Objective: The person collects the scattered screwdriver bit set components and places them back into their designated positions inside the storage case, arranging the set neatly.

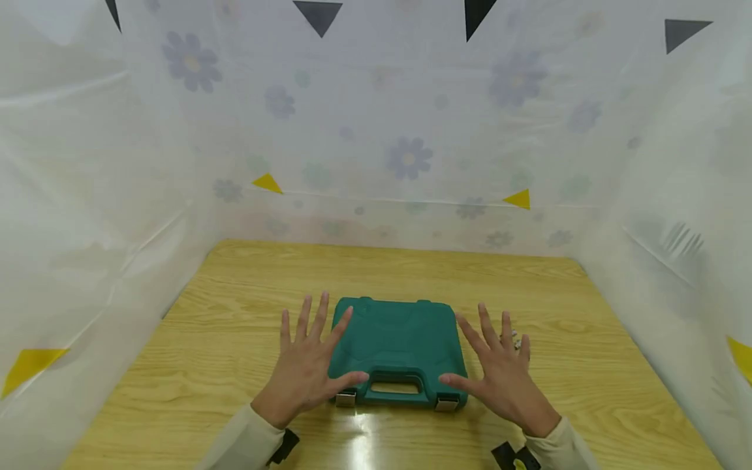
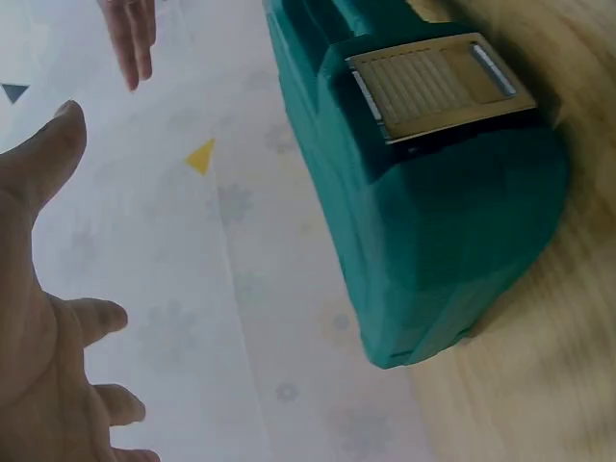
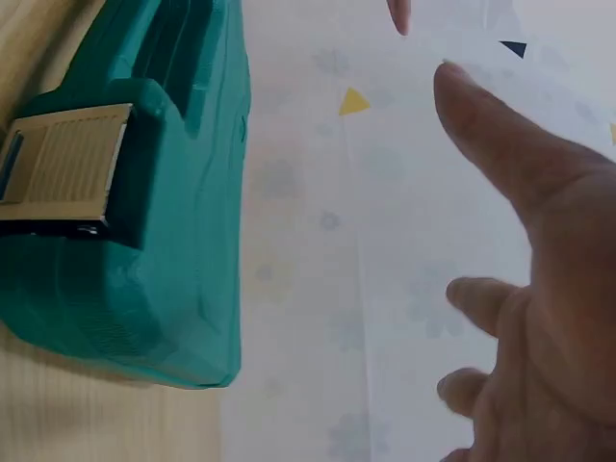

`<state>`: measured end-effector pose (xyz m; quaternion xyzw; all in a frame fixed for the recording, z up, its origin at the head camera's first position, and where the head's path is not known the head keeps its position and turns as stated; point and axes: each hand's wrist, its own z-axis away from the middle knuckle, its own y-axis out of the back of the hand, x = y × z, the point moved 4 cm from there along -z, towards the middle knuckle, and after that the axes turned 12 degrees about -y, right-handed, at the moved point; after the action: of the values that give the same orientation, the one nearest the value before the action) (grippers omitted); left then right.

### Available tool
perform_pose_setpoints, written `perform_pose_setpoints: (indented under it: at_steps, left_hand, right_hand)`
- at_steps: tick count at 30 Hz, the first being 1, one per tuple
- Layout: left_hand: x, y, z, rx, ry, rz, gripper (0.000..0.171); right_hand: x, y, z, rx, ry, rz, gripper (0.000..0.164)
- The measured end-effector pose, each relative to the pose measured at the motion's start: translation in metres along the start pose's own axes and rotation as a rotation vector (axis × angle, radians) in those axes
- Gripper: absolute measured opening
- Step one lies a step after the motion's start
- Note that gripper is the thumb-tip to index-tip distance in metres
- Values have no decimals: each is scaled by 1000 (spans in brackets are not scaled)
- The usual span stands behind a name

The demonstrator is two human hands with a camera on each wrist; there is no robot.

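Note:
A green plastic carrying case (image 1: 399, 336) lies closed on the wooden table, its handle facing me. Two metal latches hold its front edge, the left latch (image 1: 346, 399) and the right latch (image 1: 447, 403). My left hand (image 1: 305, 369) is spread wide over the case's left side. Over the right side, my right hand (image 1: 503, 375) has its fingers spread too. In both wrist views the palms stand apart from the case, and neither hand holds anything. Small metallic pieces (image 1: 517, 341) show partly behind the right hand's fingers; their kind cannot be made out.
The wood-grain table (image 1: 264, 274) reaches back to a pale flower-printed sheet (image 1: 364, 130). Translucent sheeting walls, the left one (image 1: 88, 196) and the right one (image 1: 664, 196), flank it. Yellow triangles (image 1: 518, 199) and dark ones are stuck on the sheets.

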<state>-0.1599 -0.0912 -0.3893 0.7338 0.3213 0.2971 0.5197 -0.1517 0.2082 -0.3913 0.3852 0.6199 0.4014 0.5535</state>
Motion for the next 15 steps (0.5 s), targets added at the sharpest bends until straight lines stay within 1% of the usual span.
perform_pose_setpoints:
  at_steps: [5, 9, 12, 15]
  left_hand:
    - [-2, -6, -1, 16, -77, 39, 94]
    - [-5, -12, -1, 7, -146, 59, 89]
    - [-8, -16, -1, -9, -184, 75, 86]
    - [-10, -20, -1, -36, -205, 97, 84]
  right_hand:
    - [4, -11, -2, -24, 93, -79, 89]
    - [9, -22, -4, -69, 167, -153, 84]
    - [12, -30, -6, -106, 193, -193, 82]
    - [16, -36, -9, -138, 198, -229, 80]
